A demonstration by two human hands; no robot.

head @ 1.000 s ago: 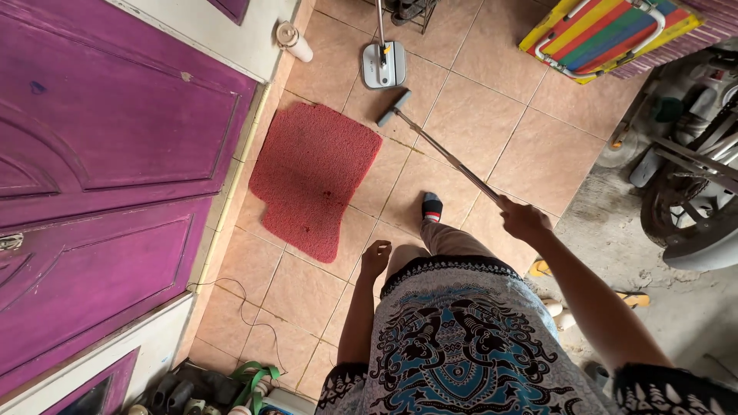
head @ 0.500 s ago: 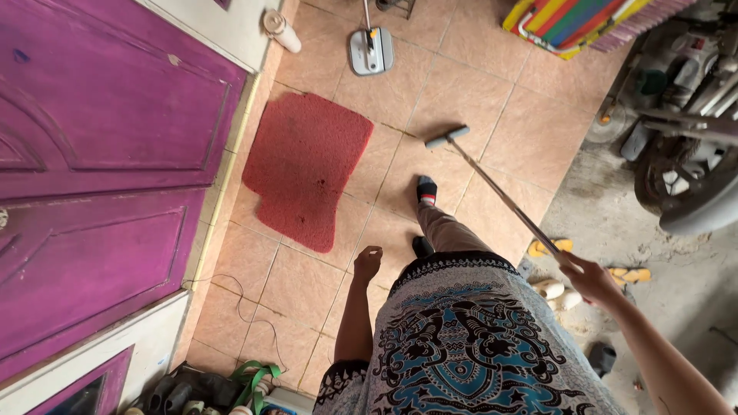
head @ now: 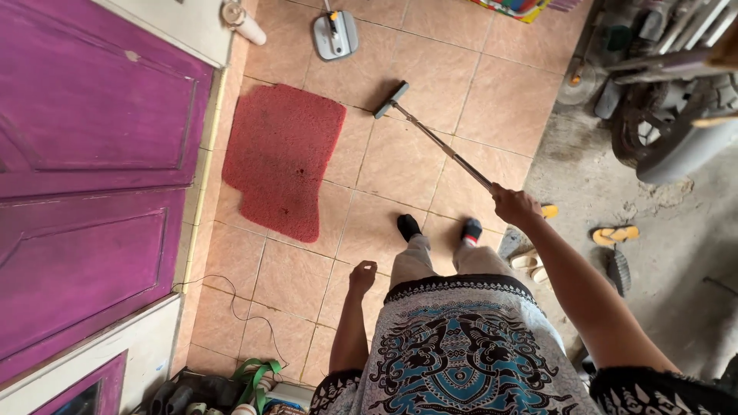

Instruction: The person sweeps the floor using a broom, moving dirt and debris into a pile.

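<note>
Right hand (head: pixel 513 206) clenched on long-handled floor brush (head: pixel 430 134), head at 11 o'clock beside red mat (head: pixel 282 157); left hand (head: pixel 362 277) loosely curled, holding nothing; grey mop head (head: pixel 335 34) at 12 o'clock

Tan tiled floor (head: pixel 400 165) under red mat (head: pixel 283 170), squeegee head (head: pixel 390 100), sandals (head: pixel 613 234).

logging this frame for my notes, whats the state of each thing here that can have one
right hand: closed around the long-handled floor tool's pole
left hand: hanging loose, holding nothing
long-handled floor tool: tilted, head down on the tiles
red mat: lying flat beside the door
purple door: shut
flat mop: head resting flat on the tiles
yellow sandals: lying apart on the concrete
</note>
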